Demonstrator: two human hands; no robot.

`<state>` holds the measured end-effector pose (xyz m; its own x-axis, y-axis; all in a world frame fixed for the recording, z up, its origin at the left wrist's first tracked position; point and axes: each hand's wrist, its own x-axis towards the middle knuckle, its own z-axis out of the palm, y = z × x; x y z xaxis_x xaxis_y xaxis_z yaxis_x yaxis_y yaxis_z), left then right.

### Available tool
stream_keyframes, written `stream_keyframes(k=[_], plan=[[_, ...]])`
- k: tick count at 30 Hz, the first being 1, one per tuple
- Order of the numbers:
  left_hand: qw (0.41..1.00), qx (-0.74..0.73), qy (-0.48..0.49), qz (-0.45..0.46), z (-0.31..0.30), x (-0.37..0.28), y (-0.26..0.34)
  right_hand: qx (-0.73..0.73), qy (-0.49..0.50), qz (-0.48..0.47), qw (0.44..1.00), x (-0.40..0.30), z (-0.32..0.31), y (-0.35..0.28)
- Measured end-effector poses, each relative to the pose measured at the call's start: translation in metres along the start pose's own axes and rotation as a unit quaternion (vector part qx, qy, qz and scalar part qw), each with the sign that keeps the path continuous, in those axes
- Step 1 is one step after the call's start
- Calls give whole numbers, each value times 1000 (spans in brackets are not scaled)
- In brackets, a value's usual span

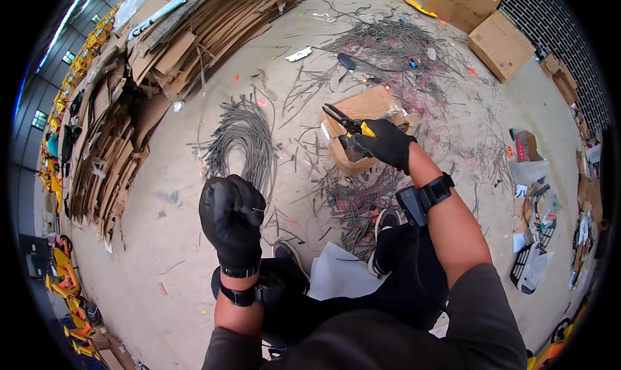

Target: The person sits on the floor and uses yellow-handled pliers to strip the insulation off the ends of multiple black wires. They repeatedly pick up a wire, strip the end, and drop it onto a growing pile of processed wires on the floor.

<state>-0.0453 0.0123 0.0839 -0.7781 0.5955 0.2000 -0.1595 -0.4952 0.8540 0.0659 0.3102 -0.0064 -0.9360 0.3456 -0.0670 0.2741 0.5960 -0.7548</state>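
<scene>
My left hand (233, 217), in a black glove, is closed in a fist. A short, thin grey wire end (258, 209) sticks out by its thumb side; the rest is hidden in the fist. My right hand (385, 144), also gloved in black, grips pliers (342, 117) with yellow on the handles. Their dark jaws point up and to the left, above an open cardboard box (356, 100) on the floor. Just beyond my left fist lies a curved bundle of grey cables (252, 142). Cut cable pieces (361, 200) are heaped between the box and my feet.
A large tangle of grey and red wires (388, 42) spreads across the floor ahead. Flattened cardboard (170, 64) is stacked at the left. Closed cartons (502, 45) stand at the far right. A white sheet (339, 275) lies between my feet, and plastic parts (531, 268) lie at the right.
</scene>
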Motion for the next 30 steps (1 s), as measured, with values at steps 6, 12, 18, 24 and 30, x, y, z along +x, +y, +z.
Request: stream_keyframes(k=[6,12,18,24,30], plan=[[991,-129,-26,-31,-13,10,-12,281,-4,-23,959,-10,7,-40],[979,-176,-61,-87,1,8,-21,531,-146,19,834,-32,29,-85],[981,-172,-34,-86,-10,14,-18,471,-246,-3,847,-39,25,-90],[980,-195,-33,-35,-33,25,-6,543,-196,34,816,-38,16,-82],[986,-161,-38,-37,-37,24,-10,531,-202,40,822,-37,19,-85]])
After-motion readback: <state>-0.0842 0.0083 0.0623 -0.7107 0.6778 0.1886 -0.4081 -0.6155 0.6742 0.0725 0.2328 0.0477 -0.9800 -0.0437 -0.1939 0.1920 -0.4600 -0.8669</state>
